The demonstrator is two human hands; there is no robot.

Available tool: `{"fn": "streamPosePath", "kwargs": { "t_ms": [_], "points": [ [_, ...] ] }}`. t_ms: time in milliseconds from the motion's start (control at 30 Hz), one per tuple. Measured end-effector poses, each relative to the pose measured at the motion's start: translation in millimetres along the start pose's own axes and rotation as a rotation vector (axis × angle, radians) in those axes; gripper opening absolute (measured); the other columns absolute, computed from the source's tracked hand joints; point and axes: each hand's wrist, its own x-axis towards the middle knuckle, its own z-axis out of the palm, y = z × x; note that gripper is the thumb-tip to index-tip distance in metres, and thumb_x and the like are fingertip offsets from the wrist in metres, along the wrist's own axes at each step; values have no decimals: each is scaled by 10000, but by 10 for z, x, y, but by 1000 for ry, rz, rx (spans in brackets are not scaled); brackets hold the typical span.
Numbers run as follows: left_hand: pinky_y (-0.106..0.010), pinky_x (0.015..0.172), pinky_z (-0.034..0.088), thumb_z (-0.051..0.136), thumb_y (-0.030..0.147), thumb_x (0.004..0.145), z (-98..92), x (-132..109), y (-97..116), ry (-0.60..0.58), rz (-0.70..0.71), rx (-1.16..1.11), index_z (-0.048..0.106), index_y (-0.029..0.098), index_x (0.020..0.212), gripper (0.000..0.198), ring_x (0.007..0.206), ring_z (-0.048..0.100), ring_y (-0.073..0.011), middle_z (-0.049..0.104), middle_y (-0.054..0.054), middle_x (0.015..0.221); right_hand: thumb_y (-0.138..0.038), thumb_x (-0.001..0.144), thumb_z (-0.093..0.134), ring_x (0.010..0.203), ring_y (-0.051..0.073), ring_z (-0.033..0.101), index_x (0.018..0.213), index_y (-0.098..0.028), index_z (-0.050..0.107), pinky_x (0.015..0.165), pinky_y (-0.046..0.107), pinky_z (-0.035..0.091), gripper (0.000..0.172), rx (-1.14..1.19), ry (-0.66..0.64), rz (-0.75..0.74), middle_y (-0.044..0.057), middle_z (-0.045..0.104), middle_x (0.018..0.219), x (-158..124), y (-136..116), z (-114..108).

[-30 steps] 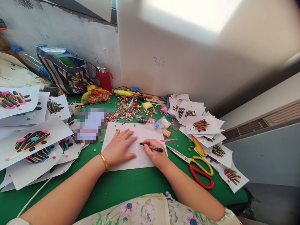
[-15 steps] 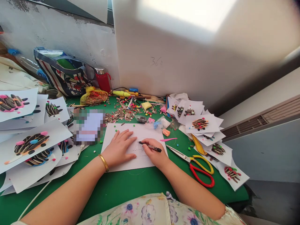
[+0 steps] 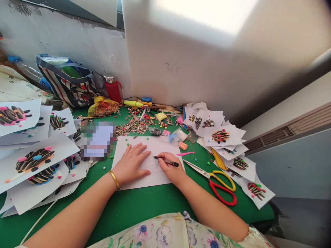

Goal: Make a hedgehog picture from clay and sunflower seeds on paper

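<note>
A white sheet of paper (image 3: 152, 181) lies on the green tabletop, with a small line drawing in dark ink near its middle. My left hand (image 3: 133, 164) rests flat on the sheet with its fingers spread, and a gold bangle (image 3: 114, 179) circles that wrist. In my right hand (image 3: 171, 171) is a black pen (image 3: 169, 162), gripped near its tip, which points left onto the drawing. Just right of that hand are a pair of scissors (image 3: 210, 175) with one yellow and one red handle and a thin pink plastic tool (image 3: 185, 153).
Stacks of cards bearing sunflower-seed hedgehogs stand left (image 3: 38, 158) and right (image 3: 224, 137). Behind the sheet are loose sunflower seeds (image 3: 134, 125), clay bits and a yellow clay pack (image 3: 161, 116). A blurred-out phone (image 3: 99, 141), red bottle (image 3: 113, 89) and striped bag (image 3: 74, 82) are left.
My right hand and the pen have shifted very slightly to the right over the drawing. My left hand stays flat on the paper.
</note>
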Motion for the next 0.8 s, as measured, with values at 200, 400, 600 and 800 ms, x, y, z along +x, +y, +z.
{"fn": "streamPosePath", "kwargs": {
  "t_ms": [200, 400, 600, 800],
  "points": [
    [-606, 1183, 134, 705, 567, 743, -18, -1, 11, 2, -3, -16, 494, 254, 1401, 758, 1451, 246, -357, 382, -120, 1533, -237, 867, 530, 949, 195, 638, 952, -242, 698, 866, 329, 500, 188, -25, 2, 9, 21, 709, 966, 10, 15, -4],
    [-600, 1184, 133, 705, 565, 743, -8, 0, 7, 6, 1, -10, 487, 261, 1405, 761, 1453, 241, -351, 380, -114, 1535, -261, 880, 541, 1012, 193, 633, 1016, -241, 696, 913, 330, 491, 207, 14, 13, -18, 28, 708, 1043, 3, 49, 10],
    [-604, 1183, 133, 717, 560, 733, -4, 1, 10, 6, -6, -6, 491, 257, 1404, 771, 1451, 247, -354, 380, -115, 1536, -268, 884, 540, 1032, 197, 633, 1031, -236, 693, 914, 332, 495, 215, 0, -12, -13, 39, 703, 1070, 19, 35, 13],
    [-605, 1182, 138, 722, 550, 731, 2, 2, 2, 25, 4, -24, 498, 262, 1396, 759, 1448, 252, -356, 391, -111, 1529, -257, 884, 535, 999, 193, 631, 1003, -242, 696, 900, 325, 490, 200, -6, 10, -15, 27, 706, 1028, 24, 47, -4]
  ]
}}
